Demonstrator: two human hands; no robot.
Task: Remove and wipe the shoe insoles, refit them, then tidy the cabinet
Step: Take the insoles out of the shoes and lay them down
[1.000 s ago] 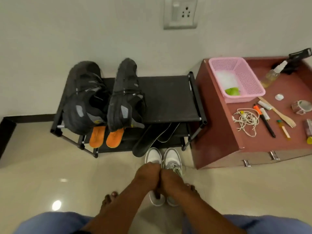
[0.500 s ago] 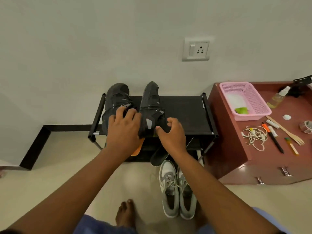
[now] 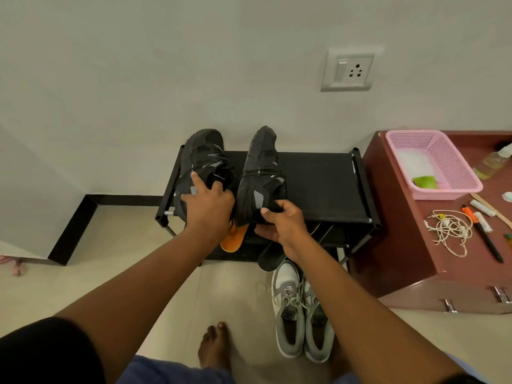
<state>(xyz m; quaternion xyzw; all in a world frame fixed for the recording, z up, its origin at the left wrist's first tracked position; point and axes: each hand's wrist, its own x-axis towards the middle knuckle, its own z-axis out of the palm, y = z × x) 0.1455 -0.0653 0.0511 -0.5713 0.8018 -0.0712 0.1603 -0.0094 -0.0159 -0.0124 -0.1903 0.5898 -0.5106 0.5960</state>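
**Desk:** Report the hands.

**Operator:** My left hand [image 3: 208,206] lies over the heel end of the left black shoe [image 3: 203,164], fingers curled into its opening and gripping the collar. My right hand [image 3: 282,223] grips the heel of the right black shoe [image 3: 261,176], thumb on the side, fingers wrapped under the sole.

**Desk:** Position of the shoes?

**Operator:** Both stand tilted on the top shelf of the black shoe rack [image 3: 318,184], toes up against the wall [image 3: 166,79], heels hanging over the front rail. They sit side by side, close together.

**Desk:** Insoles?

**Operator:** I see an orange insole [image 3: 234,239] on the lower shelf, poking out below the two shoes, between my wrists. A dark insole [image 3: 270,259] lies just right of it, its end over the front edge of the rack. I cannot tell whether more lie behind my hands.

**Desk:** Surroundings?

**Operator:** A grey and white pair of sneakers [image 3: 300,314] stands on the floor in front of the rack, beside my bare foot [image 3: 212,345]. The red-brown cabinet [image 3: 401,259] stands just right of the rack. On its top: a pink basket [image 3: 454,173] holding something green and something white, a tangled white cable [image 3: 450,231], a black pen [image 3: 489,243] and a spray bottle [image 3: 496,159] at the frame edge.
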